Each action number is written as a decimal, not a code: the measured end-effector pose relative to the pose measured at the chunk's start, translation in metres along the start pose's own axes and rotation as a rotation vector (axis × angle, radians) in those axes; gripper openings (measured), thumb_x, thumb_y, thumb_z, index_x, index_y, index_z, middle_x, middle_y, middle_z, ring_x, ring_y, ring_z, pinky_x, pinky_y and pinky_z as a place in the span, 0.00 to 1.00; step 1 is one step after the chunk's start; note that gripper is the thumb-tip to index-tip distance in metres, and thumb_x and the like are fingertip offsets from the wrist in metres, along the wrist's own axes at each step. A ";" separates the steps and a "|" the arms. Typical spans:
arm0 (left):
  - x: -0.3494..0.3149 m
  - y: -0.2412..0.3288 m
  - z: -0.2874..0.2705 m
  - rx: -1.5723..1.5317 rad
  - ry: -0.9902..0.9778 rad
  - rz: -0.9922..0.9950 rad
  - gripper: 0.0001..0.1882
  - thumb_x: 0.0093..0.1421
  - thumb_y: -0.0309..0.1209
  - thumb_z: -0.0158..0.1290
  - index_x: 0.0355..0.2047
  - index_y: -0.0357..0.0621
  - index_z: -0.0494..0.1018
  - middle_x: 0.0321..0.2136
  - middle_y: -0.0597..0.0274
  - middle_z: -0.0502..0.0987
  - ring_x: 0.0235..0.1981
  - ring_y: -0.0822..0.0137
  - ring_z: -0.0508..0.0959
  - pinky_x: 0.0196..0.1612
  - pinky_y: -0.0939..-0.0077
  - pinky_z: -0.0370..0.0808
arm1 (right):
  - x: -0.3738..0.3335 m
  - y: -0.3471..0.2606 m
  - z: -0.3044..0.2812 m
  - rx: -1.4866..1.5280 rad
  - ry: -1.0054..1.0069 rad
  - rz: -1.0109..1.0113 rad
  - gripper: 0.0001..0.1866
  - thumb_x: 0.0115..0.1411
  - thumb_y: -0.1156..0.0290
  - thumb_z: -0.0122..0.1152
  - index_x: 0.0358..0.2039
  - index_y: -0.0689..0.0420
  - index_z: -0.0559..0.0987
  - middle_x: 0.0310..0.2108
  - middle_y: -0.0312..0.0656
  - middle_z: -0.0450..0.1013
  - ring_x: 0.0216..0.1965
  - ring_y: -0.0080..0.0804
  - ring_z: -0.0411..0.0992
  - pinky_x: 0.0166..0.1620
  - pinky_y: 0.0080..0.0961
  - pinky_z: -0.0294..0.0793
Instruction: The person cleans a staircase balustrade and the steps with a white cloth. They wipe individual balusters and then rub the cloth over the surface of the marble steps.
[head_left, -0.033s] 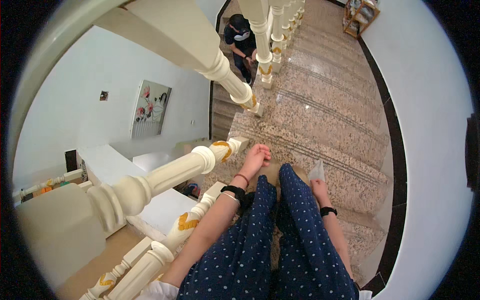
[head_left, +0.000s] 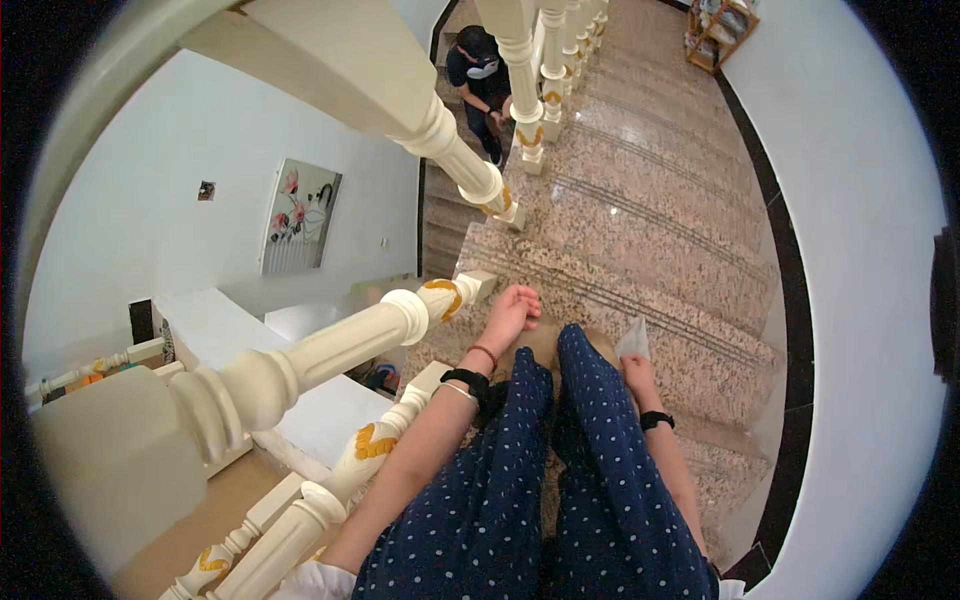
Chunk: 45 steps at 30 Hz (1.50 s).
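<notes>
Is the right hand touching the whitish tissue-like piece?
Touching: the head view shows the right hand closed on the lower end of the whitish tissue-like piece.

I can't tell what that white thing (head_left: 635,341) is, its lower end hidden by the right hand (head_left: 638,373); the rack (head_left: 720,38) is cut off above.

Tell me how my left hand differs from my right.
The left hand is loosely curled and looks empty; the right hand grips a pale, tissue-like sheet. The left wears a red bracelet, a white band and a black band; the right only a black strap. Both are ungloved.
</notes>
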<state>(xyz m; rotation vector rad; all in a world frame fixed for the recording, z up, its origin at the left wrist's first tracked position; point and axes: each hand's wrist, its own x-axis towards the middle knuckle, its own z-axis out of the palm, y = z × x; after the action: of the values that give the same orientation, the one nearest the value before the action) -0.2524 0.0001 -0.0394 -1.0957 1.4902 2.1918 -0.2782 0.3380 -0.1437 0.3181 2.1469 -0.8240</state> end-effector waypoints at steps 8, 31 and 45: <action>0.003 0.006 -0.006 0.030 0.059 -0.040 0.10 0.58 0.22 0.39 0.40 0.42 0.66 0.32 0.64 0.71 0.31 0.74 0.73 0.30 0.79 0.74 | 0.007 -0.012 0.002 0.009 0.019 0.009 0.17 0.55 0.59 0.53 0.33 0.62 0.75 0.33 0.52 0.75 0.36 0.45 0.73 0.40 0.36 0.70; 0.007 0.004 -0.003 0.128 0.043 0.000 0.09 0.61 0.26 0.41 0.40 0.44 0.67 0.33 0.66 0.72 0.32 0.76 0.72 0.30 0.82 0.71 | -0.032 -0.161 -0.007 -0.313 0.124 -0.408 0.32 0.39 0.38 0.66 0.25 0.57 0.73 0.26 0.48 0.73 0.31 0.46 0.72 0.40 0.38 0.70; 0.010 0.002 -0.004 0.150 0.061 -0.018 0.10 0.60 0.24 0.40 0.40 0.43 0.67 0.34 0.65 0.71 0.32 0.76 0.72 0.29 0.82 0.71 | -0.012 -0.160 0.005 -0.269 -0.009 -0.222 0.34 0.38 0.36 0.66 0.22 0.60 0.72 0.23 0.51 0.73 0.28 0.46 0.73 0.33 0.36 0.71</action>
<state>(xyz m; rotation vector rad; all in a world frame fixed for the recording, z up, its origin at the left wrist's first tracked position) -0.2586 -0.0063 -0.0452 -1.1311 1.6338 2.0142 -0.3428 0.2145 -0.0647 -0.0628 2.2779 -0.6435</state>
